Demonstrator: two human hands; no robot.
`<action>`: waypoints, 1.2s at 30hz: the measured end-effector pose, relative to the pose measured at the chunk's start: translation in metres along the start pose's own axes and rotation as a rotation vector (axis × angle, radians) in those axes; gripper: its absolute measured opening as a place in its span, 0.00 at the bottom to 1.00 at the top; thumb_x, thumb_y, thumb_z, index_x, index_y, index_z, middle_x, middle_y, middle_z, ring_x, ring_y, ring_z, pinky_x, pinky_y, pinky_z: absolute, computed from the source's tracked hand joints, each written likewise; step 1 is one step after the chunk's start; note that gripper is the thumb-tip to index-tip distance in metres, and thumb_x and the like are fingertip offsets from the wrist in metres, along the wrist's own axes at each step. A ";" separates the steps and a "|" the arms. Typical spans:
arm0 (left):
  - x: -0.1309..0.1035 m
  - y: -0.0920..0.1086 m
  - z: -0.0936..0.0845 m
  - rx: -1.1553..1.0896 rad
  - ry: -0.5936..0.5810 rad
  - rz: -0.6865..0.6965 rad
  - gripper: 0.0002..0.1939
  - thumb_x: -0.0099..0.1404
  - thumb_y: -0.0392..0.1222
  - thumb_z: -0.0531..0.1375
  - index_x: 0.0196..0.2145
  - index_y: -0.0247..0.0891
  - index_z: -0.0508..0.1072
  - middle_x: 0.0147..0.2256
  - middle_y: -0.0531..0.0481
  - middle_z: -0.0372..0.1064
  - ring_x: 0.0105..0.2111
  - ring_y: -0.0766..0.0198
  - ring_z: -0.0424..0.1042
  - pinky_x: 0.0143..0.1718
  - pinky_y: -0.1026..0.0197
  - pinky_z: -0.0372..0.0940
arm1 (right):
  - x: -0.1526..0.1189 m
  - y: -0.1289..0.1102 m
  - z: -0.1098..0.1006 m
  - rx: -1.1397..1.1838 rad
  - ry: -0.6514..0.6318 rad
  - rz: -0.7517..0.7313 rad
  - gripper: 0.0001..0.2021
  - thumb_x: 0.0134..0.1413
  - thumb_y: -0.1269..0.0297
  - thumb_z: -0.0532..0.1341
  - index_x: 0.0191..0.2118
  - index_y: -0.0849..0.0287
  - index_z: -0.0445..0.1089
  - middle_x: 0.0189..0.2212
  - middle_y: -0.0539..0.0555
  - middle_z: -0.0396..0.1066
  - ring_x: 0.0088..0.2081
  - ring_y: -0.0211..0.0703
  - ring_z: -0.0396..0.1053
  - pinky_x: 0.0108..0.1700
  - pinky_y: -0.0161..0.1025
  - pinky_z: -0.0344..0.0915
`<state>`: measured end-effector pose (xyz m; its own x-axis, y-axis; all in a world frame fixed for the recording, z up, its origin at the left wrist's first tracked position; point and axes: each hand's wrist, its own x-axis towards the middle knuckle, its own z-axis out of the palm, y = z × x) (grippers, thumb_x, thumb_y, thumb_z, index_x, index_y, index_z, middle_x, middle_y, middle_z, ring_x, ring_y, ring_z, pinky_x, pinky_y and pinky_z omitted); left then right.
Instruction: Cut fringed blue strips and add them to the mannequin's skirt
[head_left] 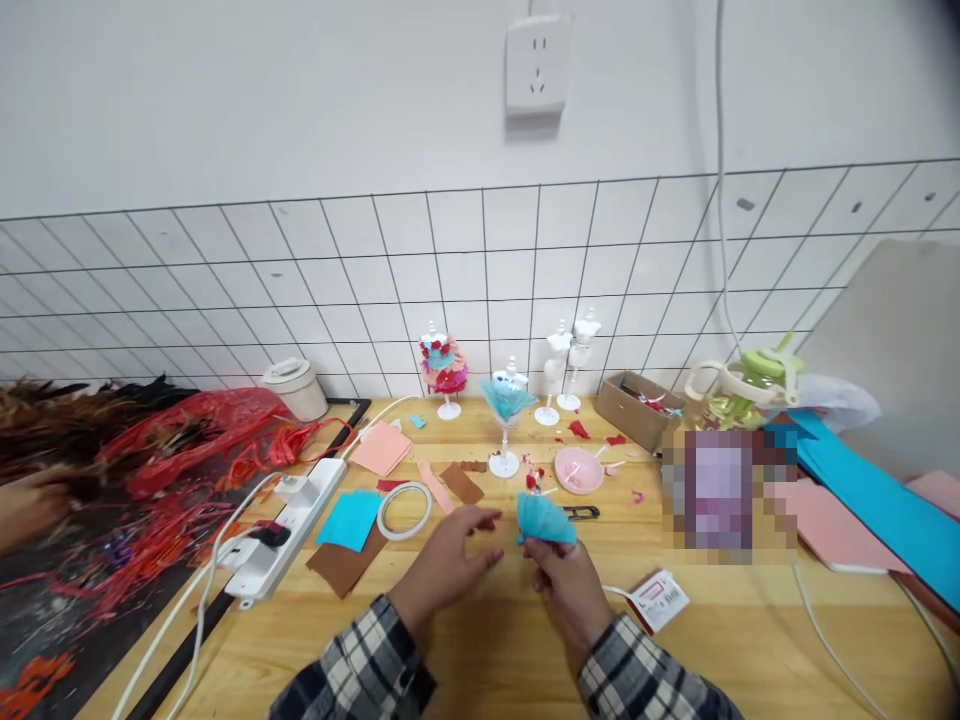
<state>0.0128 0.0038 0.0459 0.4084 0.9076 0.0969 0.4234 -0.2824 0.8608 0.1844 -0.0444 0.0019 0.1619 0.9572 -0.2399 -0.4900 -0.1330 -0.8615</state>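
My right hand (566, 580) pinches the lower edge of a fanned, pleated blue paper piece (546, 517). Just left of it, my left hand (454, 555) holds nothing, its thumb and fingers apart. Behind them stands a small white mannequin (504, 462) with blue pleated paper (508, 398) around its body. Farther back left, another mannequin (448, 408) wears red, blue and pink paper. A roll of white tape (405, 511) and blue paper squares (349, 519) lie left of my left hand.
A pink dish (579, 470), black snips (582, 513) and a cardboard box (637, 418) are right of centre. Two bare mannequins (556, 372) stand behind. A white power strip (286, 530) with cables lies left. Another person's hand (34, 508) is at the far left.
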 end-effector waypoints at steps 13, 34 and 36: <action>0.162 0.008 0.000 -0.377 0.056 0.055 0.29 0.49 0.59 0.67 0.40 0.37 0.65 0.39 0.46 0.71 0.41 0.57 0.70 0.47 0.54 0.65 | 0.013 -0.049 -0.006 -0.157 -0.100 -0.098 0.17 0.33 0.53 0.73 0.28 0.58 0.74 0.18 0.48 0.67 0.17 0.31 0.52 0.17 0.32 0.49; -0.013 0.093 -0.009 -1.042 -0.128 -0.264 0.21 0.52 0.38 0.67 0.43 0.44 0.65 0.36 0.55 0.59 0.27 0.72 0.56 0.25 0.68 0.51 | -0.008 -0.120 0.055 -0.276 -0.273 -0.145 0.12 0.34 0.59 0.72 0.26 0.59 0.73 0.24 0.51 0.73 0.27 0.41 0.68 0.31 0.39 0.66; -0.014 0.094 -0.008 -1.014 -0.121 -0.261 0.22 0.53 0.40 0.67 0.44 0.44 0.64 0.36 0.55 0.59 0.27 0.72 0.56 0.25 0.68 0.51 | -0.009 -0.120 0.054 -0.302 -0.273 -0.183 0.12 0.35 0.60 0.72 0.26 0.59 0.73 0.24 0.51 0.74 0.27 0.41 0.68 0.31 0.39 0.66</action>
<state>0.0404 -0.0332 0.1290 0.5035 0.8502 -0.1539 -0.3420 0.3597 0.8681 0.1955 -0.0234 0.1320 -0.0294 0.9993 0.0213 -0.1951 0.0151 -0.9807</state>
